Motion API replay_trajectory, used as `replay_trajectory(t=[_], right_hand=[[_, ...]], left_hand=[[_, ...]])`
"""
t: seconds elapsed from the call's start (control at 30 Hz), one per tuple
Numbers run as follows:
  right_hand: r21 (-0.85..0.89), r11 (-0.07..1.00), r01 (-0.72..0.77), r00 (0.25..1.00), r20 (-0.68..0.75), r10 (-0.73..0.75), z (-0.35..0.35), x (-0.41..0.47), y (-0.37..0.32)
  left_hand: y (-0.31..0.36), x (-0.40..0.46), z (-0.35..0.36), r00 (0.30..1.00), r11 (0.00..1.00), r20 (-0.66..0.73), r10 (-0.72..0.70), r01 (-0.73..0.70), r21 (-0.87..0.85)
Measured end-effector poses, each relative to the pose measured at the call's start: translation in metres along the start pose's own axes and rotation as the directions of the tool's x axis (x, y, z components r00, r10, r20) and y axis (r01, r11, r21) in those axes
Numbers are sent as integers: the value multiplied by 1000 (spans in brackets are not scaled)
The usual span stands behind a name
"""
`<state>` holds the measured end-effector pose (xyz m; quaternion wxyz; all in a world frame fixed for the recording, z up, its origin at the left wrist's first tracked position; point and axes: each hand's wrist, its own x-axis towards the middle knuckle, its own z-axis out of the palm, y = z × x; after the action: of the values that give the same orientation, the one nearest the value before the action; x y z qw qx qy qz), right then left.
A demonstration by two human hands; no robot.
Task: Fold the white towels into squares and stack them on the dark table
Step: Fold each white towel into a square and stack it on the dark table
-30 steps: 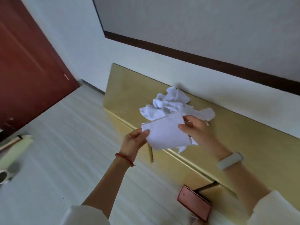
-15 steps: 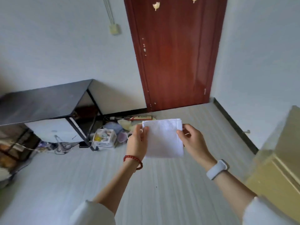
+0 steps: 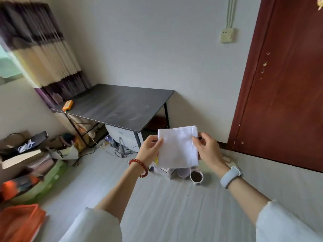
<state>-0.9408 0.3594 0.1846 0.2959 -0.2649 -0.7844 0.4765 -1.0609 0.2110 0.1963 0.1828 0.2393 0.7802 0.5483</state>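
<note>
A white towel (image 3: pixel 178 147), folded into a square, hangs in the air in front of me. My left hand (image 3: pixel 150 149) pinches its left edge and my right hand (image 3: pixel 208 151) pinches its right edge. The dark table (image 3: pixel 118 105) stands ahead and to the left, against the white wall, some way beyond the towel. No towels lie on its top. The pile of loose towels is out of view.
An orange device (image 3: pixel 67 105) lies at the table's far left corner. Cables (image 3: pixel 122 151) and a white box (image 3: pixel 125 137) sit under the table. Small pots (image 3: pixel 196 176) stand on the floor below the towel. Bags and boxes (image 3: pixel 35 163) crowd the left. A red door (image 3: pixel 286 84) is on the right.
The view has swung left from the yellow cabinet past the door to the dark table. Both hands have kept hold of the folded towel, which now sits closer to the table.
</note>
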Motion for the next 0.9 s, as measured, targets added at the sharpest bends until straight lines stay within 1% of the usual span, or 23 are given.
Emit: replay_trajectory(t=[0.07,0.13,0.23,0.33,0.4,0.5,0.63,0.77,0.9], right_hand=[[16,1000,3,996,93,-4,41,47,-5],[28,1000,2,983,184,-7,86,88,-9],[52,999,-15,957,290,0,158,149,-12],[72,996,-58,920,392,25,235,210,-18],[82,989,-122,889,452,72,288,251,-24],[43,978,-202,845,513,152,368,316,-43],[12,963,-268,833,506,225,442,394,-68],[-23,953,-301,853,440,280,487,469,-70],[-34,943,-331,866,387,318,536,546,-54]], left_hand=[[-10,37,-32,999,999,-31,-34,34,24],[-26,73,-65,994,996,-98,-48,55,70],[-55,138,-116,978,987,-203,-46,75,139],[-83,212,-169,963,981,-264,-49,96,169],[-101,263,-207,956,980,-286,-58,110,168],[-121,350,-272,960,978,-264,-96,141,154],[-136,456,-338,970,968,-207,-128,167,186],[-152,548,-361,981,968,-101,-166,181,171],[-172,645,-376,982,966,-23,-186,187,181]])
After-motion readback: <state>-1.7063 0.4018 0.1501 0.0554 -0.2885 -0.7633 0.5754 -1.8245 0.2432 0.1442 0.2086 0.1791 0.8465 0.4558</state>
